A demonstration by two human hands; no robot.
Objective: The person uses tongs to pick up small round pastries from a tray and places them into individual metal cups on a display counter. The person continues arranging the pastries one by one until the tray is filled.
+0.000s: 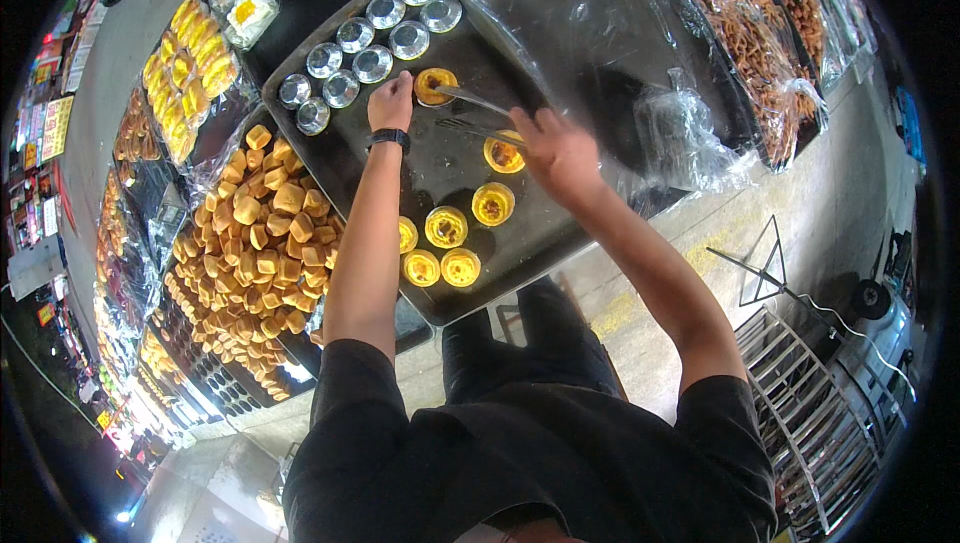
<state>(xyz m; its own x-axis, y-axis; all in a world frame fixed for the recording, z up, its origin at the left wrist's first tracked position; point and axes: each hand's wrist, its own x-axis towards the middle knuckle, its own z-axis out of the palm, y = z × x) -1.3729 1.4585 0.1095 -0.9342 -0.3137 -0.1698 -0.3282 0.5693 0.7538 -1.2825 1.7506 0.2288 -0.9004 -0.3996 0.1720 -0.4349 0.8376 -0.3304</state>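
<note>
Metal tongs [480, 103] are in my right hand [555, 153], which is slightly blurred. The upper arm of the tongs reaches an egg tart [436, 87] near the middle of a dark baking tray [352, 168]. My left hand [391, 102], with a black band on the wrist, is curled just left of that tart; whether it holds anything cannot be told. Another egg tart [503, 153] lies partly behind the tongs. Several more tarts [446, 227] sit at the tray's near end, one partly hidden by my left forearm. Shiny foil cups [373, 64] stand in rows at the far left of the tray.
Left of the tray is a heap of small golden bread pieces [262, 235], with packed yellow pastries [187, 78] beyond. On the right, clear plastic film [686, 145] lies over a dark surface beside brown stick-shaped snacks [757, 40]. A metal rack [810, 415] stands at lower right.
</note>
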